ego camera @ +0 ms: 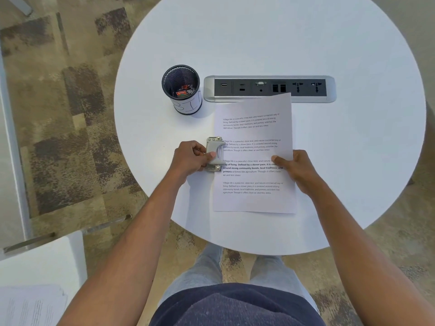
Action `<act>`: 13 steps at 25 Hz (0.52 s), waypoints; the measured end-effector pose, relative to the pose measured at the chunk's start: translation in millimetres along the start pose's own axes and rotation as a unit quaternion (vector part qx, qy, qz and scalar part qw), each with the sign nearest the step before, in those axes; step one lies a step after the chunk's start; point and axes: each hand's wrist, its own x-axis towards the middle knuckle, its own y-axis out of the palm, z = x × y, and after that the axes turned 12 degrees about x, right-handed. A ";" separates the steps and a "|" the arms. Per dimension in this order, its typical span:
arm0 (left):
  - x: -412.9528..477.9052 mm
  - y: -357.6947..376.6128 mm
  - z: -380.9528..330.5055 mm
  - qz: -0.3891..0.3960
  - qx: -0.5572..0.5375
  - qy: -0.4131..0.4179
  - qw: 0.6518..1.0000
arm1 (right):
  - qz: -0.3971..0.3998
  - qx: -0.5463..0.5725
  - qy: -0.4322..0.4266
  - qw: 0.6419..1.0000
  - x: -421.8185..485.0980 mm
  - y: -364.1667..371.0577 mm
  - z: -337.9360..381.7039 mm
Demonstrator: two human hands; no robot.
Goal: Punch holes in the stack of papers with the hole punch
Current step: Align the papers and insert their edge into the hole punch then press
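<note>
Left hand [188, 158] clasping grey metal hole punch [214, 154] at left edge of printed white paper stack [254, 137], right hand [297, 169] pinching right edge, round white table [353, 149] bare rightward

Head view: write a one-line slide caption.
Left hand grips the hole punch on the paper stack's left edge while the right hand steadies it.

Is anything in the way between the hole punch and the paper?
Nothing visible. The left hand holds the punch right at the paper's left edge, and the right hand grips the other edge.
</note>
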 end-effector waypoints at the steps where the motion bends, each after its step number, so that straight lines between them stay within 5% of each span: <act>1: 0.1 0.3 -0.4 -0.003 0.011 -0.001 1.000 | 0.002 0.001 0.002 1.000 0.1 -0.5 0.1; 13: -1.7 2.1 -1.9 -0.051 0.192 -0.032 0.979 | 0.009 0.014 0.010 1.000 3.2 -2.0 -1.6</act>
